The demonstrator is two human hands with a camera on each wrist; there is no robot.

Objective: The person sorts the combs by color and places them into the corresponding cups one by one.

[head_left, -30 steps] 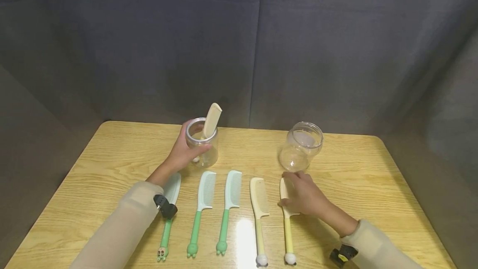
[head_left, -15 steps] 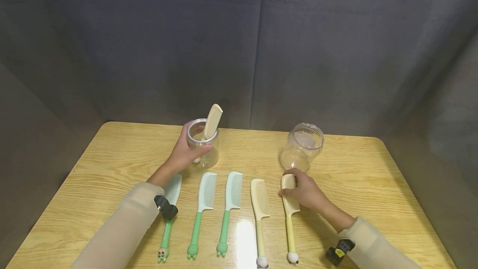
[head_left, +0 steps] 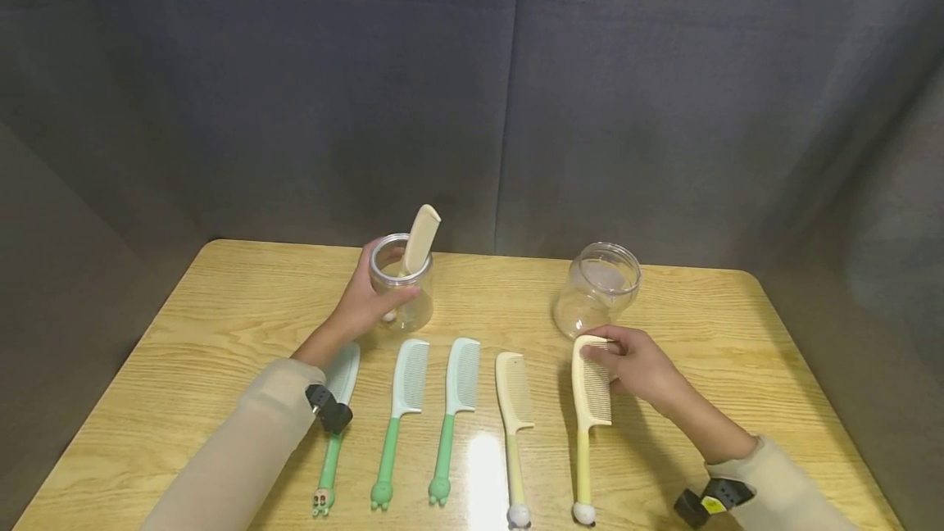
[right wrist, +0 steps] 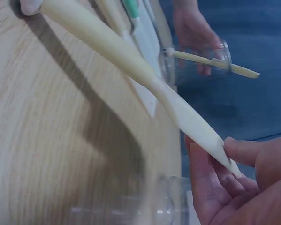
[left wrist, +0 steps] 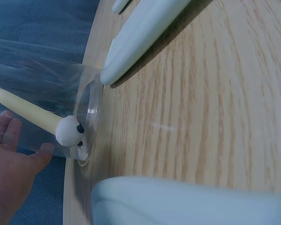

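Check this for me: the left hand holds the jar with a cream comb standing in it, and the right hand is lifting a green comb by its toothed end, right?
Not quite. The comb in the right hand is cream-yellow, not green, as the head view shows. The rest stands: the right hand pinches its toothed end, and the left hand holds the jar with a cream comb standing in it.

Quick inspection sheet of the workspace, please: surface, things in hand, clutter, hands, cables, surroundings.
Surface: wooden table, glossy.
Job's things: yellow comb, toothed end raised; left jar holding a cream comb; empty jar.
Clutter: three green combs and one cream-handled comb lying flat.
Grippers: right hand pinches the yellow comb; left hand grips the left jar.
Cables: nothing seen.
Surroundings: dark cloth backdrop.
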